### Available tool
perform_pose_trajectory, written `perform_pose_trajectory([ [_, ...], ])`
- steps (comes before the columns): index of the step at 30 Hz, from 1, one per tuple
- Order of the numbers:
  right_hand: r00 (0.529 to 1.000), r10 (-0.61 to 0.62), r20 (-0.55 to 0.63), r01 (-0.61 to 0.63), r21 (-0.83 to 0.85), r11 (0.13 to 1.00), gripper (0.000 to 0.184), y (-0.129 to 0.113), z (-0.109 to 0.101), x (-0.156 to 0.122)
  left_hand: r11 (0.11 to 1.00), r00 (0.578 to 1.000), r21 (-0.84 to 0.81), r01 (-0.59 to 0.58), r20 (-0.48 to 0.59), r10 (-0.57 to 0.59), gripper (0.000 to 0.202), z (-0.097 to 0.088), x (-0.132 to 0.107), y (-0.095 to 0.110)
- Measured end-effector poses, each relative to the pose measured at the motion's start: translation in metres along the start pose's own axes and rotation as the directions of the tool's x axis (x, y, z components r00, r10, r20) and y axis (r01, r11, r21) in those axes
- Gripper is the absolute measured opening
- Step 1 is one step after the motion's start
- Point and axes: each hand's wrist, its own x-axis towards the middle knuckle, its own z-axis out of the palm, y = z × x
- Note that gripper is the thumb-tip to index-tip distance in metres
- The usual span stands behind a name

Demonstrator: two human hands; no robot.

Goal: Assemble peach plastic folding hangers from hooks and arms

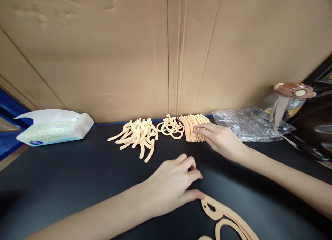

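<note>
Cardboard [103, 67] backed the desk [77, 184]; the left grip [172, 184] stayed-free and unclenched, the right grip [221, 138] touched curved strips [190, 125], hold unclear; they seemed light, stiff, pinchable mid-length.

worktop [77, 174], cardboard [103, 60] standing behind it. along the back, left to right: tissue pack [57, 129], gap, heap of strips [138, 132], pile of hooks [169, 126] just beside, row of strips [191, 124] next to that, plastic bag [238, 124], bottle [293, 106] at the bag's right end. right hand [224, 139] at the row's right part. left hand [173, 183] nearer, at the far tip of a near strip [228, 211]. ring [218, 227] just left of that strip.
</note>
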Motion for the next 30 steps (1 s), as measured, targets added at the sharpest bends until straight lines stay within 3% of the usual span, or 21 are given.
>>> perform_pose_trajectory([
  [2,0.998,0.059,0.021,-0.061,0.094,0.994,0.025,-0.010,-0.012,-0.004,0.999,1.000,-0.039,-0.025,0.005,0.026,0.020,0.004,0.002,-0.004],
  [4,0.983,0.129,0.131,-0.154,0.197,0.968,0.021,-0.021,-0.023,-0.010,0.997,1.000,-0.079,-0.017,0.008,0.018,0.015,0.005,0.004,-0.009],
  [7,0.907,0.129,0.400,-0.273,0.327,0.905,0.029,-0.036,-0.032,-0.019,0.994,0.998,-0.095,0.057,-0.008,-0.058,0.013,0.006,0.006,-0.018],
  [10,0.845,0.124,0.519,-0.363,0.389,0.847,0.027,-0.046,-0.030,-0.026,0.979,0.984,-0.126,0.163,-0.051,-0.170,0.015,0.005,0.007,-0.025],
  [14,0.844,0.116,0.523,-0.377,0.426,0.822,0.021,-0.049,-0.023,-0.028,0.949,0.960,-0.219,0.228,-0.114,-0.257,0.014,0.003,0.004,-0.028],
  [17,0.859,0.110,0.500,-0.356,0.430,0.830,0.019,-0.050,-0.020,-0.029,0.958,0.984,-0.243,0.150,-0.056,-0.169,0.033,0.004,0.002,-0.027],
  [20,0.873,0.124,0.472,-0.357,0.444,0.822,0.019,-0.054,-0.019,-0.029,0.936,0.989,-0.325,0.138,-0.014,-0.150,0.029,0.006,0.002,-0.027],
  [22,0.883,0.154,0.443,-0.368,0.453,0.812,0.020,-0.055,-0.020,-0.026,0.844,0.976,-0.501,0.190,0.008,-0.216,0.024,0.005,0.003,-0.026],
  [23,0.888,0.175,0.425,-0.379,0.461,0.802,0.019,-0.056,-0.021,-0.024,0.750,0.966,-0.623,0.220,0.032,-0.257,0.023,0.003,0.004,-0.025],
  [25,0.895,0.220,0.387,-0.404,0.500,0.766,0.017,-0.056,-0.024,-0.019,0.478,0.933,-0.837,0.265,0.097,-0.346,0.019,-0.002,0.007,-0.021],
  [27,0.902,0.262,0.343,-0.419,0.546,0.725,0.018,-0.054,-0.026,-0.014,0.258,0.889,-0.927,0.273,0.140,-0.435,0.016,-0.007,0.008,-0.015],
  [30,0.915,0.274,0.296,-0.397,0.541,0.741,0.020,-0.050,-0.029,-0.005,0.162,0.834,-0.945,0.285,0.161,-0.527,0.012,-0.010,0.009,-0.012],
])
